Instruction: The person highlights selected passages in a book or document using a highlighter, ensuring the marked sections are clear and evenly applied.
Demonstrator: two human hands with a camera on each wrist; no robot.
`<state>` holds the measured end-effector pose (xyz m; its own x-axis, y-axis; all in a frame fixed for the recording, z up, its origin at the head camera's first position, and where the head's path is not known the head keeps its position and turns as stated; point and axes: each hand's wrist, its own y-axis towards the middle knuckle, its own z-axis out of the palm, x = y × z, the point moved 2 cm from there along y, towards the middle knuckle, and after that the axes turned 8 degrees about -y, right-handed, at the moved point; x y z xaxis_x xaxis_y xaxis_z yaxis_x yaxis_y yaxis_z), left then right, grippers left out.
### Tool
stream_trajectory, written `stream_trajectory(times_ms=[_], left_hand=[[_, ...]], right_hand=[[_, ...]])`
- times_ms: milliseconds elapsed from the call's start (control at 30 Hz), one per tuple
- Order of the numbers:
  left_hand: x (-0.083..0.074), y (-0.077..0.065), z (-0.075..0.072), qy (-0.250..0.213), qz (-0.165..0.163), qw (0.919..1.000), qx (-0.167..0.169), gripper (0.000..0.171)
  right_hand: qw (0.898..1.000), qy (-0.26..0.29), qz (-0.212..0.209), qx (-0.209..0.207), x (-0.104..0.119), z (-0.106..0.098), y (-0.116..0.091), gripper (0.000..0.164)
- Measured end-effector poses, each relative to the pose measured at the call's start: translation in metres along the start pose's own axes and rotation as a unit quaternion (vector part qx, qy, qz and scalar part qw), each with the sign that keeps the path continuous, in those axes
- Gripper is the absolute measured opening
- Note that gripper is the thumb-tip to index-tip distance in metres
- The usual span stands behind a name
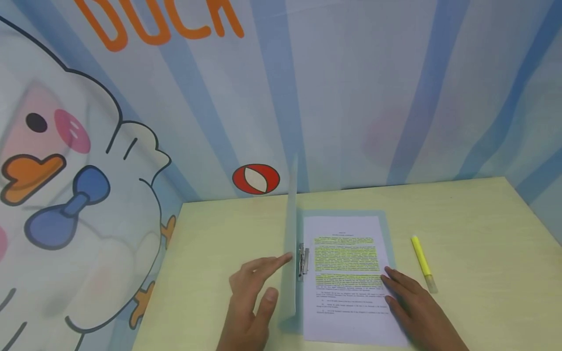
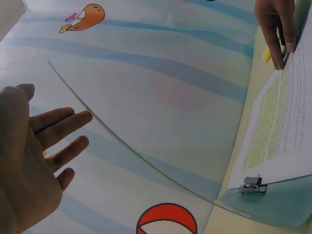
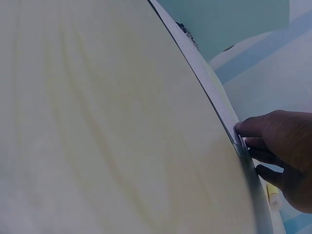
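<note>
A translucent pale-green clip folder point(image 1: 390, 239) lies spread on the table, its front cover point(image 1: 291, 229) standing nearly upright. Inside it, printed paper point(image 1: 347, 329) with yellow-highlighted lines sits beside a metal clip point(image 1: 303, 263) at the spine. My left hand point(image 1: 252, 297) is left of the cover, fingers extended, with fingertips right at its outer face; the left wrist view shows those fingers point(image 2: 63, 124) loosely spread beside the cover's edge. My right hand point(image 1: 412, 302) rests on the paper's right edge, and the right wrist view has its fingertips point(image 3: 243, 127) along the folder's edge.
A yellow highlighter point(image 1: 422, 258) lies on the light wooden table point(image 1: 478, 234), right of the folder and near my right hand. Behind the table hangs a printed backdrop point(image 1: 351, 97) with blue stripes and a cartoon duck point(image 1: 110, 204) on the left.
</note>
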<state>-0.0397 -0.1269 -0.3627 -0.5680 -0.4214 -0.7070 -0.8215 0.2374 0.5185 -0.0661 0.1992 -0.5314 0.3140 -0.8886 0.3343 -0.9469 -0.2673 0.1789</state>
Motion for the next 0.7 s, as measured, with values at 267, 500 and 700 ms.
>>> stream_trajectory(times_ms=[267,500,700], left_hand=[[0.005,-0.001,0.011,-0.018,0.007,0.9998,0.010,0.047],[0.014,-0.002,0.020,-0.019,0.037,0.9991,0.009,0.046],[0.020,-0.005,0.026,-0.020,0.004,0.9995,0.025,0.047]], right_hand=[[1.000,0.004,-0.006,-0.018,0.001,-0.001,0.000,0.049],[1.000,0.006,0.002,-0.003,0.000,-0.001,0.000,0.049],[1.000,0.007,0.008,0.014,-0.001,-0.001,0.000,0.050]])
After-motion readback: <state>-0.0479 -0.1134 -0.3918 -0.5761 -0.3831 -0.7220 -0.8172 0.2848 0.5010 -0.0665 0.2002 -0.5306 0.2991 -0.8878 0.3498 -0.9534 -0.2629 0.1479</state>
